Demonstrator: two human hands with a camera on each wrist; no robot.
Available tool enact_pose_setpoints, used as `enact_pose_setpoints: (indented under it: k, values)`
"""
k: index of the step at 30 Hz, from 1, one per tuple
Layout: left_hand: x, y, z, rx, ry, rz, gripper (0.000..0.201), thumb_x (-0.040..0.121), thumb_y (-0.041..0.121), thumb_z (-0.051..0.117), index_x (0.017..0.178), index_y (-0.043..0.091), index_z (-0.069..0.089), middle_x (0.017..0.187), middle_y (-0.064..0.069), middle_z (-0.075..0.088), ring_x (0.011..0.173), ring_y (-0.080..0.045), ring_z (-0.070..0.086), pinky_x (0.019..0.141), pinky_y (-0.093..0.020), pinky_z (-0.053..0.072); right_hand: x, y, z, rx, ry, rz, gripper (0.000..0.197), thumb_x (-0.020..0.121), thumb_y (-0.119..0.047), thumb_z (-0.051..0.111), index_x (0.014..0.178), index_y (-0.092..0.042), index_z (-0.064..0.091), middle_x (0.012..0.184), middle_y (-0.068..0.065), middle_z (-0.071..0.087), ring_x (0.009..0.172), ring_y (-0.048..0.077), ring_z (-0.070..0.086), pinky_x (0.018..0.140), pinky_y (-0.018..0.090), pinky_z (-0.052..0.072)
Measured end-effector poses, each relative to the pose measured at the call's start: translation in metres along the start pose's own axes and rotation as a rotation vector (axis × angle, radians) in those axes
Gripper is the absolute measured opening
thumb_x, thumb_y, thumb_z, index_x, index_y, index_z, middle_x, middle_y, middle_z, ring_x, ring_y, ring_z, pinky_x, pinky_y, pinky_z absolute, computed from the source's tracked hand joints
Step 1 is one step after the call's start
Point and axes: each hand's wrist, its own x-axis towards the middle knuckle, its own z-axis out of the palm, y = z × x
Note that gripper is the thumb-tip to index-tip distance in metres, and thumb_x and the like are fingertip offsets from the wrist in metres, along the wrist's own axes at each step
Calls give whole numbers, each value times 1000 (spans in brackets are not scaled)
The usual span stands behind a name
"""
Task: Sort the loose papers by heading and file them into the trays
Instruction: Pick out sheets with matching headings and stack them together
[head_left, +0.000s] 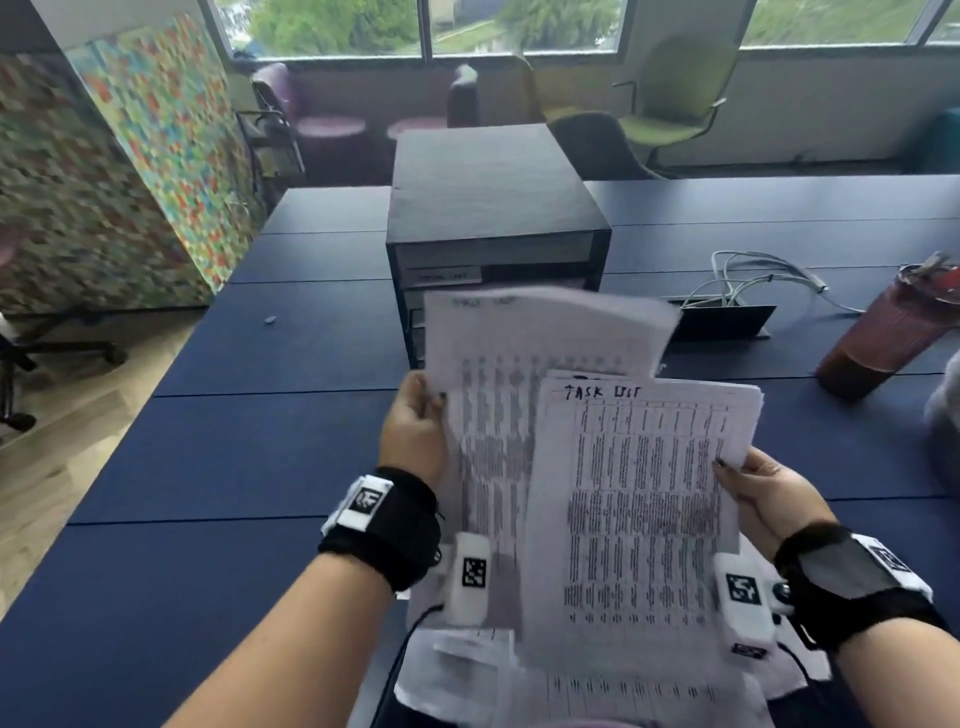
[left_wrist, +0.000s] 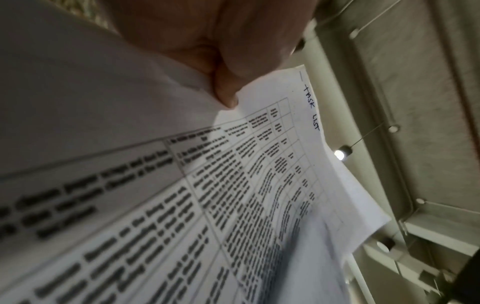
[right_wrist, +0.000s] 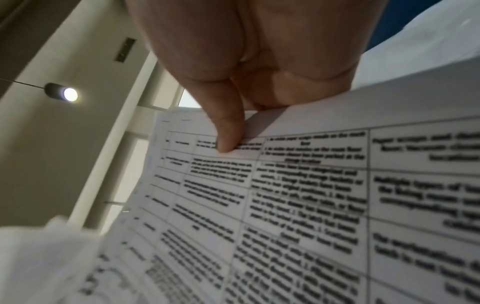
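Daylight pours through the windows (head_left: 519, 26) onto a long navy table (head_left: 260, 441). Beyond its far edge stand a lime-green chair (head_left: 675, 98) and purple stools (head_left: 332, 127); a mosaic-patterned partition (head_left: 104, 171) lines the wooden floor (head_left: 41, 441) left.

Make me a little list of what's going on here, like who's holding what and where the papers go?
left hand: holds a lifted sheet, heading blurred
right hand: holds a stack of papers, top page headed TASK LIST
more papers: lying below the hands
tray cabinet: black, on the blue table, beyond the papers; one tray bears a label, unreadable
also on table: white cables, dark red tumbler
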Motion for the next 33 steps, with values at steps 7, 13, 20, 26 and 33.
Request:
enact_pose_setpoints:
  k: [7, 13, 20, 26, 33]
  values:
    - [-40, -34, 32, 25, -151, -253, 25, 95, 3, 38, 93, 20, 56, 85, -2, 66, 79, -19, 61, 70, -17, 48, 6, 4, 24, 45, 62, 43, 24, 85, 4, 50, 105, -5, 61, 94, 8, 72, 75, 22, 71, 65, 39, 59]
    - [-46, -50, 31, 173, -307, -321, 27, 95, 8, 40, 101, 23, 62, 100, -1, 70, 95, -21, 65, 87, -37, 52, 3, 16, 32, -69, 102, -18, 75, 42, -30, 94, 102, -7, 55, 74, -1, 73, 67, 7, 69, 59, 22, 58]
    - [-41, -63, 23, 341, -408, -326, 29, 90, 11, 47, 101, 27, 68, 105, 1, 69, 99, -18, 63, 90, -26, 48, 7, 30, 18, -376, 139, 52, 30, 88, 7, 53, 115, -5, 56, 95, 7, 66, 83, 24, 62, 74, 43, 55]
    - [-19, -71, -3, 754, -101, -472, 24, 86, 17, 53, 108, 18, 62, 115, -11, 55, 114, -33, 49, 96, -33, 40, 16, 42, -7, -435, 278, 35, 34, 86, 13, 52, 120, 6, 54, 111, 22, 62, 98, 32, 57, 101, 52, 41]
    - [-15, -79, -7, 635, 6, -430, 39, 86, 23, 60, 125, 24, 59, 113, -5, 54, 114, -26, 48, 100, -38, 40, 10, 51, -19, -289, 249, 10, 75, 42, -36, 93, 102, -2, 62, 79, -2, 73, 63, 2, 66, 65, 12, 52]
